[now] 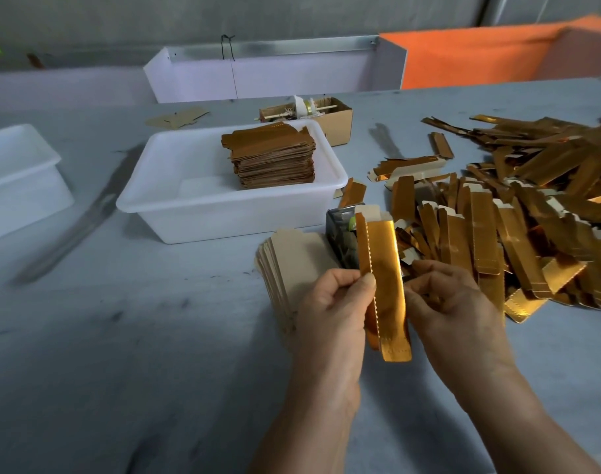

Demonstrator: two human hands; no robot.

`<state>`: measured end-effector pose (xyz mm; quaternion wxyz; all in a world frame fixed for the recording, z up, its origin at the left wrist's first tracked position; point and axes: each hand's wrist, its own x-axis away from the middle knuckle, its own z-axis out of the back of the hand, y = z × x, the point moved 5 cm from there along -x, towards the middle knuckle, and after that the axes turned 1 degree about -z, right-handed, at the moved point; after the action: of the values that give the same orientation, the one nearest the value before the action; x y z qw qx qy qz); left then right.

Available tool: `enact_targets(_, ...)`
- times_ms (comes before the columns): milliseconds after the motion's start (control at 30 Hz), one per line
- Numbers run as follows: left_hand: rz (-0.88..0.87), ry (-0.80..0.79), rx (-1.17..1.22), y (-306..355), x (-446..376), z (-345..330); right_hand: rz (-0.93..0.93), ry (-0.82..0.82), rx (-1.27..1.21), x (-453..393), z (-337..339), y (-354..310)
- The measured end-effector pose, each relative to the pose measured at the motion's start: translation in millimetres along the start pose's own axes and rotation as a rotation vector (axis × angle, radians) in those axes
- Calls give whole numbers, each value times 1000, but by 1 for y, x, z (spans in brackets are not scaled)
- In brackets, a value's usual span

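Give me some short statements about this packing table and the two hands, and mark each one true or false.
1. The left hand and the right hand both hold one long gold foil carton sleeve. True.
2. The white rectangular plastic tub is empty. False: the tub holds a stack of flat gold cartons.
3. A loose heap of gold cartons lies on the grey table, right of the hands. True.
4. The held sleeve lies flat on the table. False: it is lifted, roughly upright.

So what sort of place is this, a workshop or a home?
Probably a small packaging workshop: the left hand and right hand hold a gold carton, a loose pile of such cartons lies on the table, and a neat stack sits in a white tub.
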<state>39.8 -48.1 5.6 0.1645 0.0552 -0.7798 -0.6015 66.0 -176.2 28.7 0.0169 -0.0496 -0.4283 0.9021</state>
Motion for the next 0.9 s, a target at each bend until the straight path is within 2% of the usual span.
enact_targets(367,-114,-28,-181,5,-8,-1,-62,-5,-219,3,-9,17)
enact_targets(433,-134,-14,-219,6,-8,-2,-36,-9,-162,2,-9,14)
enact_targets(567,-182,12,-287,9,-6,-4,87,34,131,-2,-5,7)
enact_targets(633,-183,20,-304,11,-6,-4,100,31,132,0,-2,8)
enact_targets(700,-141,14,-299,13,-7,-2,55,24,38,2,4,11)
enact_targets(800,-62,-19,-240,12,-5,-1,-90,-8,-255,6,17,15)
enact_targets(900,-33,-18,-176,15,1,3,-134,-135,-477,10,30,6)
